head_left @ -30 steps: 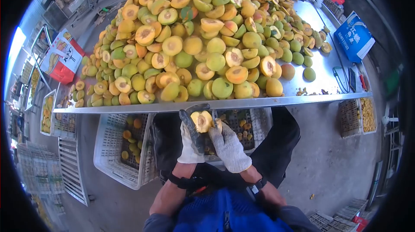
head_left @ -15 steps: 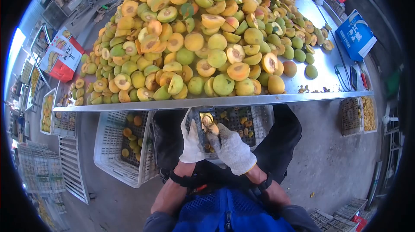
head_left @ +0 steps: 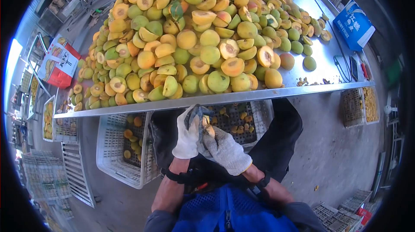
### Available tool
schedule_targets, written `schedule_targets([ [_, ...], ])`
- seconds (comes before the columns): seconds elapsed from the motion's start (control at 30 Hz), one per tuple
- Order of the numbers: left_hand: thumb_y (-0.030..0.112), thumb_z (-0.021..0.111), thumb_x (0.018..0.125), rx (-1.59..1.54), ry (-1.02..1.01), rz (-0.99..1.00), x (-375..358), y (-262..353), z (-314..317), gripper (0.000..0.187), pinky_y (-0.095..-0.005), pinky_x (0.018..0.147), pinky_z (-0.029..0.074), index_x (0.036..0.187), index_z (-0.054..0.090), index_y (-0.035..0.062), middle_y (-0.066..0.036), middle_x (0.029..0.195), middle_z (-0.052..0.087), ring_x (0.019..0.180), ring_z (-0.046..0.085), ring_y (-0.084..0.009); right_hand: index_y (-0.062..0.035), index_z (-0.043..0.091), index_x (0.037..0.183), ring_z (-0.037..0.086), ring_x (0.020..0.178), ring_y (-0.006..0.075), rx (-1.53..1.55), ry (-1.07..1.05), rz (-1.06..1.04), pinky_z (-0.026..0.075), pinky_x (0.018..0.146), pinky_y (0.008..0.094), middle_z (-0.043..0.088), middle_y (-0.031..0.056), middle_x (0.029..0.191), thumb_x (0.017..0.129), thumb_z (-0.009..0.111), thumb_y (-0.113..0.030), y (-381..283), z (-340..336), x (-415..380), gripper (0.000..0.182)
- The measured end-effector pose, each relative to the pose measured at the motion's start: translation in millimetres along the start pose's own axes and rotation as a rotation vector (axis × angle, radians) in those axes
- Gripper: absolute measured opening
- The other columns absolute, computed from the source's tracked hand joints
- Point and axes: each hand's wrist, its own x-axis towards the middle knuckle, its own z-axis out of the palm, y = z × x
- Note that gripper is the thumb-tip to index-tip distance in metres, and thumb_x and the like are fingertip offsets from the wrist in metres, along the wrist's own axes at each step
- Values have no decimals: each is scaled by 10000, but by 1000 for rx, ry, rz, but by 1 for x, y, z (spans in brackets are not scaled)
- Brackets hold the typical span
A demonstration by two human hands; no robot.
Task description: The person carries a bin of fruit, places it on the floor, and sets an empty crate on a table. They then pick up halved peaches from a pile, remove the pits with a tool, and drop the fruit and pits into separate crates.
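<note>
Presently we held one peach half (head_left: pixel 208 130) below the table edge (head_left: pixel 216 99), left hand (head_left: pixel 188 136) and right hand (head_left: pixel 225 150) both gloved and closed around it. Behind that edge, the fruit heap (head_left: pixel 194 37) mixed cut halves with many whole fruits, so by our judgement most work remained; beneath it, a white crate (head_left: pixel 121 154) held few pieces.

— What sort of place is this?

— A fruit-processing shed. A long metal desk (head_left: pixel 328 65) carries a huge heap of halved and whole yellow-green fruit (head_left: pixel 194 37), far more than any home would handle.

— Anything else?

— White plastic crates (head_left: pixel 116 150) stand on the bare concrete floor (head_left: pixel 333 154) under the desk, some with fruit in them. More trays of fruit (head_left: pixel 47 117) line the left edge, and a blue carton (head_left: pixel 353 24) sits at the desk's far right.
</note>
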Motion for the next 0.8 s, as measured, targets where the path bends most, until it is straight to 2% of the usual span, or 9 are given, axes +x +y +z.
schedule_targets([
  [0.13,99,549,976,241,6,75,5,-7,-3,408,-339,935,508,1330,406,-43,-168,1223,573,1071,607,-203,-41,629,1087,646,832,417,-15,-39,82,505,712,434,670,206,855,988,508,-308,-7,-4,1,309],
  [0.23,58,523,979,338,-154,171,6,12,-2,357,-335,959,488,1309,437,-45,-168,1262,548,1123,579,-202,-20,623,1059,650,756,367,170,-185,30,509,708,430,664,191,826,993,499,-313,3,-10,5,325],
  [0.33,-10,552,941,293,-80,139,3,11,-2,360,-325,916,510,1285,454,-40,-157,1150,621,1038,628,-200,-12,621,1028,614,660,234,108,-126,-1,500,635,362,640,108,744,1000,494,-330,4,-7,-2,343],
  [0.4,17,566,944,367,-246,87,9,15,-14,375,-322,918,510,1298,451,-32,-158,1169,617,1046,627,-198,-12,622,1013,551,603,156,264,-297,111,453,562,305,598,48,705,1002,498,-341,4,-15,-1,352],
  [0.47,48,573,951,312,-342,-93,19,22,-26,387,-324,920,510,1309,447,-24,-157,1185,611,1058,622,-198,-19,624,1005,496,555,100,413,-421,231,403,507,259,565,4,681,1000,507,-350,-1,-22,0,351],
  [0.53,83,574,961,118,-345,-395,28,30,-31,396,-330,922,510,1320,441,-17,-153,1198,604,1075,614,-198,-32,627,1003,450,518,67,544,-508,358,349,469,226,542,-24,673,996,522,-357,-9,-29,-1,342],
  [0.57,171,643,935,64,-324,-398,28,24,-32,446,-308,952,490,1301,478,-24,-131,1210,605,1070,603,-183,-35,627,999,444,508,69,585,-489,362,345,461,230,543,-21,671,995,525,-360,-8,-29,-1,341],
  [0.67,132,571,972,104,-326,-156,16,3,-33,417,-337,928,504,1335,432,-19,-141,1197,597,1081,596,-189,-45,613,959,430,473,71,657,-459,353,332,428,234,529,-17,660,991,529,-375,-1,-26,-1,342],
  [0.8,76,670,897,-130,-107,-311,3,-43,-35,466,-318,882,517,1297,451,-21,-136,1158,603,1002,606,-176,-58,588,903,425,444,74,620,-465,347,322,393,228,498,-20,640,989,526,-397,4,-23,-8,355],
])
